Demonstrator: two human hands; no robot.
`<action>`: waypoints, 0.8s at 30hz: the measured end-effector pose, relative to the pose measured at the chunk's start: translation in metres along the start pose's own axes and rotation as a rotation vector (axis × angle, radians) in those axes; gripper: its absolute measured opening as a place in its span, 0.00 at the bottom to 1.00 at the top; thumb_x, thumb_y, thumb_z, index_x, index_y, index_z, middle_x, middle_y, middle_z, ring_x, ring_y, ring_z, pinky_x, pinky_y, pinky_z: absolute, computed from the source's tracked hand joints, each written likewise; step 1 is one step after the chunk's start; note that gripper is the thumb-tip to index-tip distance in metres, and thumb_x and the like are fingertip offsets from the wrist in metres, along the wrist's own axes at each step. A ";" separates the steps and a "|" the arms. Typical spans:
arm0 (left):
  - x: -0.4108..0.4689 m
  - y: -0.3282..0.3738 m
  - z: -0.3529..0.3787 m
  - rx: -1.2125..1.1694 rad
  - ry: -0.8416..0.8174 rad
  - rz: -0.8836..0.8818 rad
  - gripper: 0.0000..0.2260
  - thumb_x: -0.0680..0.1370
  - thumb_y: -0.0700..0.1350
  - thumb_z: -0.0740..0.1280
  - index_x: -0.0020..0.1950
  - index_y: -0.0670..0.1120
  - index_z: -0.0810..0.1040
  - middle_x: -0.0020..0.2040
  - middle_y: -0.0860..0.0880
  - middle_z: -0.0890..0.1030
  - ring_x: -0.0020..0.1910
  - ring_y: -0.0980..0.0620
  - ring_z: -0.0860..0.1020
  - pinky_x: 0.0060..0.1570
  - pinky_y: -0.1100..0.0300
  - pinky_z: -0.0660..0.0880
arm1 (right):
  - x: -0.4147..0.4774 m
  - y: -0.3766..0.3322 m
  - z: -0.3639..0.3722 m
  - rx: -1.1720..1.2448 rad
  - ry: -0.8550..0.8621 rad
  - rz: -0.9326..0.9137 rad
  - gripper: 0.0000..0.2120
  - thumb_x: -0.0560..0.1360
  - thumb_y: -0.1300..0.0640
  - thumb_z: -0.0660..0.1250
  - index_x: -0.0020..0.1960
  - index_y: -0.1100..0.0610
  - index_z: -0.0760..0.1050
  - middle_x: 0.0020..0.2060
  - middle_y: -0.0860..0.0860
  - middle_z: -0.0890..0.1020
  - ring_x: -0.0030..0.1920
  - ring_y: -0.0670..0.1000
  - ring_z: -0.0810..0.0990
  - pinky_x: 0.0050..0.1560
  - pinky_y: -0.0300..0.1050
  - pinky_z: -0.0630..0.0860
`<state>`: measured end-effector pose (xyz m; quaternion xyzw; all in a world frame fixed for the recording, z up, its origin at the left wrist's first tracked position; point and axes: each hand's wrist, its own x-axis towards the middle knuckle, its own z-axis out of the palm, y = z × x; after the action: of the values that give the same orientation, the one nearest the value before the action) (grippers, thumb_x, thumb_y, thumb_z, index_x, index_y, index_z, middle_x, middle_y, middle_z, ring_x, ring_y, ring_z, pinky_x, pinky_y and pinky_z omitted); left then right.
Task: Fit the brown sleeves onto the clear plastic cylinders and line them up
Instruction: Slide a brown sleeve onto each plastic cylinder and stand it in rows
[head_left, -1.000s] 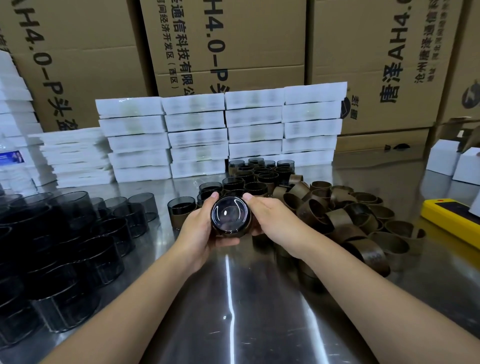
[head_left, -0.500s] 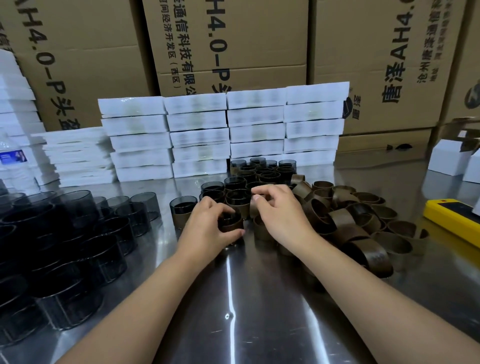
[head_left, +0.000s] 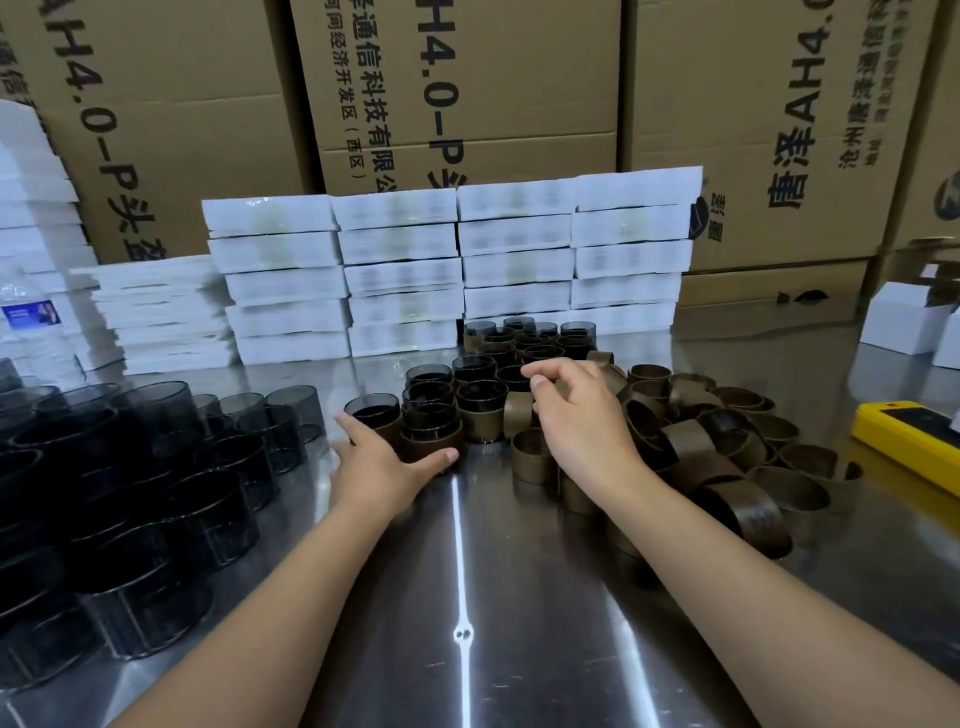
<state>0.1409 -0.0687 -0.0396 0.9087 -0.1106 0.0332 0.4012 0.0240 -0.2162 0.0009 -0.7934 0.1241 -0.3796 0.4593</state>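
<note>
The nearest sleeved cylinder has a smoky clear wall above and a brown sleeve round its lower half. It stands upright at the front of the block of sleeved cylinders on the desk. The left hand, fingers spread and straight, holds nothing; its thumb touches that cylinder's sleeve. The right hand hovers just right of the block, fingers loosely curled, apparently empty. Step judged: aligning a finished piece. The next move calls for a bare cylinder from left of the block and a loose sleeve from its right.
</note>
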 end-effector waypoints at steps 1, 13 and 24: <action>0.002 -0.002 0.000 -0.024 -0.014 -0.007 0.60 0.67 0.62 0.75 0.76 0.40 0.33 0.79 0.40 0.50 0.75 0.39 0.59 0.70 0.48 0.62 | 0.000 0.000 0.000 -0.001 0.001 -0.002 0.08 0.80 0.57 0.59 0.49 0.46 0.75 0.54 0.47 0.71 0.52 0.47 0.76 0.53 0.36 0.69; 0.016 -0.010 -0.003 -0.076 0.205 -0.003 0.18 0.71 0.51 0.75 0.50 0.46 0.69 0.55 0.44 0.78 0.55 0.43 0.75 0.47 0.54 0.70 | 0.000 0.001 -0.001 -0.026 -0.003 -0.012 0.07 0.79 0.56 0.59 0.48 0.47 0.75 0.52 0.47 0.71 0.38 0.34 0.73 0.39 0.20 0.65; 0.012 -0.009 0.002 -0.147 -0.143 0.124 0.20 0.78 0.50 0.65 0.70 0.54 0.72 0.68 0.52 0.75 0.67 0.51 0.72 0.66 0.58 0.67 | -0.003 -0.002 -0.002 -0.058 -0.038 -0.012 0.07 0.80 0.54 0.59 0.50 0.45 0.74 0.52 0.46 0.71 0.38 0.36 0.72 0.40 0.23 0.66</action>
<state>0.1547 -0.0663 -0.0450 0.8684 -0.1970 -0.0152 0.4548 0.0201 -0.2148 0.0015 -0.8143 0.1215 -0.3633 0.4360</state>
